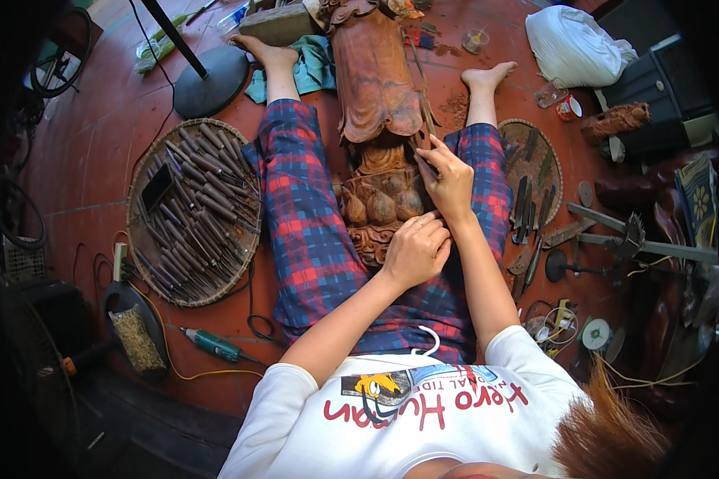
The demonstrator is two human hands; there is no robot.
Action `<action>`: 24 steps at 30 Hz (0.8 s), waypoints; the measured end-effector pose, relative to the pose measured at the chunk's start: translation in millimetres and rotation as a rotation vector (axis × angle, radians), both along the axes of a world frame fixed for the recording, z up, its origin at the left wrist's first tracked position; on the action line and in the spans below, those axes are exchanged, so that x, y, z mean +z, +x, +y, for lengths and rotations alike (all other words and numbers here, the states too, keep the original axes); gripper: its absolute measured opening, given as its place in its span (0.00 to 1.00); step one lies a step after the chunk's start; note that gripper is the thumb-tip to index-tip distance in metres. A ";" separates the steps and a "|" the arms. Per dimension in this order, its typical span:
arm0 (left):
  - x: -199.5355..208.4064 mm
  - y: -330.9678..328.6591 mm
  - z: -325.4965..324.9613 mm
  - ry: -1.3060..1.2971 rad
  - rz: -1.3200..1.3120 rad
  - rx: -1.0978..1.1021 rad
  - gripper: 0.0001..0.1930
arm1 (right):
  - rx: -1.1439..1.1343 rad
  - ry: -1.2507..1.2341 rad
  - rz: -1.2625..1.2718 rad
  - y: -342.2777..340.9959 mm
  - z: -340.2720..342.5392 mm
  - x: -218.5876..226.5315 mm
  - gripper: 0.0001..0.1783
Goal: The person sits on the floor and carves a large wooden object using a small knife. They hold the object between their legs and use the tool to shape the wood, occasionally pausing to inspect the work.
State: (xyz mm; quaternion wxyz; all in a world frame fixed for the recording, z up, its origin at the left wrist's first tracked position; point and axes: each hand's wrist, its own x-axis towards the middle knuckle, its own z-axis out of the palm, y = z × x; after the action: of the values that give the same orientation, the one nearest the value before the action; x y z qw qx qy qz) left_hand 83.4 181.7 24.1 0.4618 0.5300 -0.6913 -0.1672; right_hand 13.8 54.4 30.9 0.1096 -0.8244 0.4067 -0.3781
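Observation:
A reddish-brown wood carving (378, 72) lies between my legs, with rounded fruit-like shapes (382, 206) and a scrolled base on its near part. My right hand (449, 182) is closed round a slim, dark, file-like tool (425, 169) along the carving's right side; its exact kind is unclear. Just below, my left hand (417, 249) is curled with its fingers pressed together, by the right edge of the carved base. What those fingers hold, if anything, is hidden under them.
On the left, a round woven tray (185, 300) carries many wooden-handled tools and a dark phone (156, 188). Another tray (558, 172) with blades is at right. A stand base (212, 82), green power tool (212, 343), white sack (575, 46) and metal clamp (647, 243) surround me.

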 end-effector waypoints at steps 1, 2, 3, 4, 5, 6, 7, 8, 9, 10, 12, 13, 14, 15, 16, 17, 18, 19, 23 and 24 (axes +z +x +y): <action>-0.3 0.1 0.1 0.005 0.006 -0.002 0.04 | 0.003 0.081 -0.022 -1.4 1.5 1.6 0.07; -0.6 0.2 0.1 0.010 0.012 -0.005 0.04 | 0.005 0.162 -0.044 -3.7 3.6 4.2 0.07; -0.2 0.1 -0.1 0.012 0.016 -0.009 0.05 | 0.004 0.243 -0.065 -5.5 4.5 6.4 0.07; 0.6 0.4 -0.2 0.015 0.019 -0.013 0.05 | -0.006 0.199 -0.089 -5.1 3.5 5.9 0.07; 0.8 0.6 -0.2 0.018 0.022 -0.018 0.05 | -0.017 0.156 -0.113 -3.5 1.5 4.8 0.07; 1.2 0.8 -0.2 0.015 0.015 -0.015 0.05 | -0.027 0.110 -0.137 -1.6 0.1 4.3 0.06; 1.6 0.9 -0.2 0.012 0.008 -0.013 0.05 | -0.070 0.062 -0.126 1.1 -0.2 3.3 0.05; 1.9 0.6 -0.2 0.009 0.001 -0.010 0.05 | -0.059 0.058 -0.105 -0.5 1.3 1.8 0.05; 1.4 0.6 -0.4 0.013 0.010 -0.011 0.05 | -0.046 0.055 -0.087 -0.5 3.7 0.3 0.05; 0.4 -0.1 -0.5 0.016 0.018 -0.013 0.06 | -0.032 0.052 -0.068 -0.2 5.2 -0.5 0.06; 0.1 0.2 -0.3 0.022 0.021 -0.015 0.06 | -0.078 0.165 -0.155 1.2 5.2 0.7 0.06; 0.1 0.8 0.0 0.025 0.016 -0.016 0.06 | -0.101 0.221 -0.198 2.3 5.4 2.1 0.05; 0.2 1.4 0.1 0.027 0.011 -0.017 0.06 | -0.125 0.277 -0.240 3.6 5.6 2.7 0.05; 0.1 1.3 0.6 0.020 0.005 -0.004 0.06 | -0.132 0.127 -0.198 8.2 6.3 1.1 0.05; -0.1 1.2 1.2 0.014 0.000 0.009 0.07 | -0.116 0.138 -0.193 8.1 8.2 1.9 0.05; -0.2 0.8 1.9 0.007 -0.005 0.021 0.07 | -0.100 0.149 -0.189 7.2 11.4 3.6 0.05; 0.8 1.1 1.3 0.009 0.003 0.012 0.07 | -0.083 0.156 -0.187 6.9 13.0 5.7 0.05; 2.0 1.0 0.9 0.011 0.012 0.001 0.07 | -0.036 0.305 -0.289 2.8 12.8 2.8 0.06; 4.6 3.7 0.1 -0.023 0.207 0.002 0.05 | -0.147 0.283 -0.389 3.8 11.3 12.7 0.07; 5.9 8.9 -1.7 -0.027 0.233 0.092 0.06 | -0.137 0.319 -0.396 4.4 14.2 22.5 0.07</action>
State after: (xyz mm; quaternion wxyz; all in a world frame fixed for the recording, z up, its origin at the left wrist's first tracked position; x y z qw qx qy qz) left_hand 92.3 180.0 30.0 0.5534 0.5319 -0.6099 -0.1969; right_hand 18.1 68.6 53.4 0.2899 -0.6773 0.4865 -0.4697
